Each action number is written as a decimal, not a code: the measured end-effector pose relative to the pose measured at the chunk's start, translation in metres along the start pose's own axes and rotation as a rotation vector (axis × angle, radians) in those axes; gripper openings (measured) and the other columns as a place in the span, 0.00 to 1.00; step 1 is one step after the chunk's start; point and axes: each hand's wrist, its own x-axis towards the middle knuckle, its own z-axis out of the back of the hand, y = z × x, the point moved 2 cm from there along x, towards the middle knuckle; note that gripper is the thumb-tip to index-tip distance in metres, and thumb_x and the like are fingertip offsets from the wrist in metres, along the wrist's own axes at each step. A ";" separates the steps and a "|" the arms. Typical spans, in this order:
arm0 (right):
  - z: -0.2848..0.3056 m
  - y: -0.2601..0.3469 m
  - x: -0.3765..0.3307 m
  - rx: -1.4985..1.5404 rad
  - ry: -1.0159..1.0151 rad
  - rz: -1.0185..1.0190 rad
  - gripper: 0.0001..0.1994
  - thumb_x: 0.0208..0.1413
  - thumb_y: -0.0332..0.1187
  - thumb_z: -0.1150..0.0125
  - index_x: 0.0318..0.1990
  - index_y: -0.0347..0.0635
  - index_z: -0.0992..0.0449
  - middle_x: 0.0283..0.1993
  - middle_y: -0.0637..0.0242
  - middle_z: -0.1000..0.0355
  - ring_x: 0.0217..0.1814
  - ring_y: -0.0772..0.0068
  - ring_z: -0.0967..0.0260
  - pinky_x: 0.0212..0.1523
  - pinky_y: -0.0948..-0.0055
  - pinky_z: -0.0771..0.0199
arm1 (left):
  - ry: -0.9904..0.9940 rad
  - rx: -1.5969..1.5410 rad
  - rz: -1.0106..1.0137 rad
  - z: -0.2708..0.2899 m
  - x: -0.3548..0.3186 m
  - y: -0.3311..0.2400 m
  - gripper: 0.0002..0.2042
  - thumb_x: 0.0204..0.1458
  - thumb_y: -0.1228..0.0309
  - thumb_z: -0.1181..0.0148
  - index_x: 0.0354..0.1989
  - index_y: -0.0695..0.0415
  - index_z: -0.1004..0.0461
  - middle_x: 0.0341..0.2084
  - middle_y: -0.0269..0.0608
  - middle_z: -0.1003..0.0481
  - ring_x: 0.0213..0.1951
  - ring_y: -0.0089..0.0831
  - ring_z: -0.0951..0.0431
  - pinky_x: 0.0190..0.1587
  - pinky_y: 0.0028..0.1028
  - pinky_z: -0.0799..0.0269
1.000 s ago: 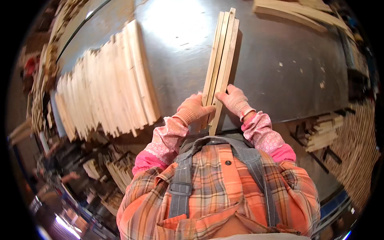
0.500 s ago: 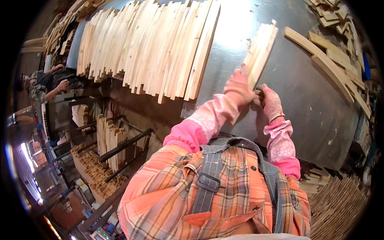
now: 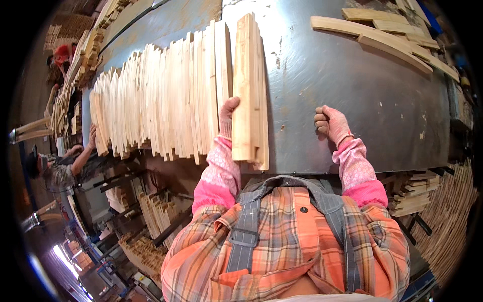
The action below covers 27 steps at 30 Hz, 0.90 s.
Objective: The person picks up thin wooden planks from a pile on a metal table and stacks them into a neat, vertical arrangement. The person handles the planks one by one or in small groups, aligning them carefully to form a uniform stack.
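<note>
My left hand [image 3: 229, 117], in a pinkish fabric glove, is closed on a small bundle of pale wooden strips [image 3: 245, 85]. The bundle stands lengthwise at the right end of a long row of similar wooden strips [image 3: 171, 95] on the metal table. My thumb lies against its left side; the other fingers are hidden by the wood. Off to the right, my right hand [image 3: 332, 124] is curled into a loose fist over the bare metal, with nothing visible in it.
Curved and straight wooden offcuts [image 3: 392, 43] lie at the table's [image 3: 362, 100] far right. Beyond the row's left end, another person [image 3: 75, 161] has a hand at the strips. Stacked strips [image 3: 445, 216] stand below the table's right front edge.
The bundle has moved left, from between both hands to beside the row. My right hand has come away from it and curled. The view has shifted too.
</note>
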 end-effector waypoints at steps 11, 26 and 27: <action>-0.012 0.010 -0.009 -0.160 -0.059 -0.150 0.17 0.63 0.35 0.44 0.21 0.57 0.39 0.18 0.83 0.48 0.14 0.84 0.53 0.16 0.70 0.53 | -0.447 2.295 -0.805 -0.025 0.023 0.010 0.36 0.44 0.61 0.31 0.62 0.67 0.33 0.63 0.62 0.34 0.66 0.59 0.35 0.71 0.44 0.42; 0.048 0.371 0.001 -1.905 -0.780 0.932 0.26 0.54 0.43 0.34 0.59 0.45 0.28 0.56 0.52 0.25 0.63 0.50 0.29 0.59 0.52 0.28 | -0.135 2.293 -0.900 -0.204 0.230 0.000 0.42 0.44 0.71 0.32 0.71 0.62 0.40 0.68 0.58 0.36 0.70 0.54 0.38 0.73 0.41 0.44; 0.053 0.390 -0.006 -1.924 -0.783 0.893 0.28 0.53 0.45 0.32 0.60 0.46 0.28 0.58 0.55 0.26 0.64 0.51 0.30 0.61 0.53 0.31 | -0.082 2.373 -0.952 -0.225 0.259 0.005 0.42 0.45 0.71 0.32 0.72 0.61 0.41 0.68 0.57 0.36 0.71 0.54 0.39 0.74 0.40 0.44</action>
